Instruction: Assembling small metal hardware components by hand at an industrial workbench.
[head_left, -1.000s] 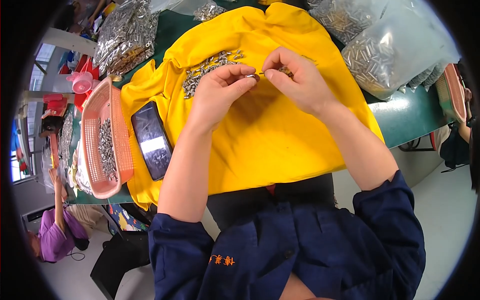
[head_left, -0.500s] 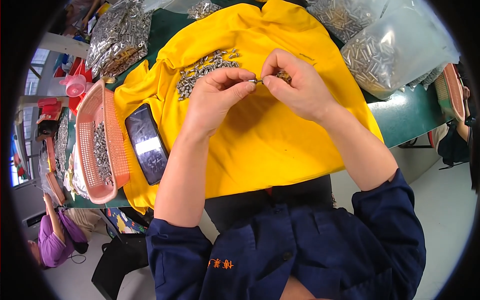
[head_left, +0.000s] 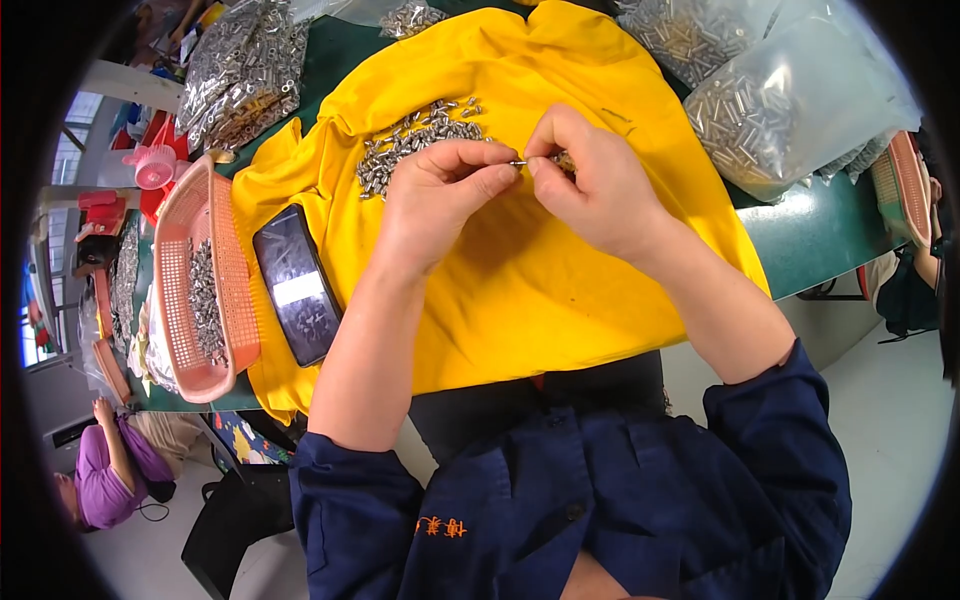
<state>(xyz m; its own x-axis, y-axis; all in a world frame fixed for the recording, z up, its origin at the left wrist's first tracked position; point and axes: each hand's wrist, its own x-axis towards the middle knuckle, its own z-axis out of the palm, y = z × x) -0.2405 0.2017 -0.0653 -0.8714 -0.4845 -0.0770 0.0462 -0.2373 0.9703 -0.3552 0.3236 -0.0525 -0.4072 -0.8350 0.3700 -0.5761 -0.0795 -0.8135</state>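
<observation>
Over a yellow cloth (head_left: 560, 310), my two hands meet fingertip to fingertip. My left hand (head_left: 432, 205) pinches a small, thin metal part (head_left: 518, 163) between thumb and forefinger. At its other end, the thumb and forefinger of my right hand (head_left: 600, 190) are also closed. The part is too small to name exactly. Brass-coloured bits (head_left: 565, 163) show beside the right fingers; whether they are in that hand or on the cloth is hidden. Just beyond my left hand lies a heap of small silver metal fittings (head_left: 410, 138), partly covered by the hand.
A black phone (head_left: 297, 285) lies on the cloth's left, beside a pink basket (head_left: 245, 310) holding metal pieces. Clear bags of metal parts stand at the far left (head_left: 245, 75) and far right (head_left: 745, 120) of the green table (head_left: 800, 235). Someone in purple (head_left: 108, 475) sits at left.
Both hands stay together at nearly the same place, with the left fingertips slightly further right. Less of the small metal part shows between the fingers.
</observation>
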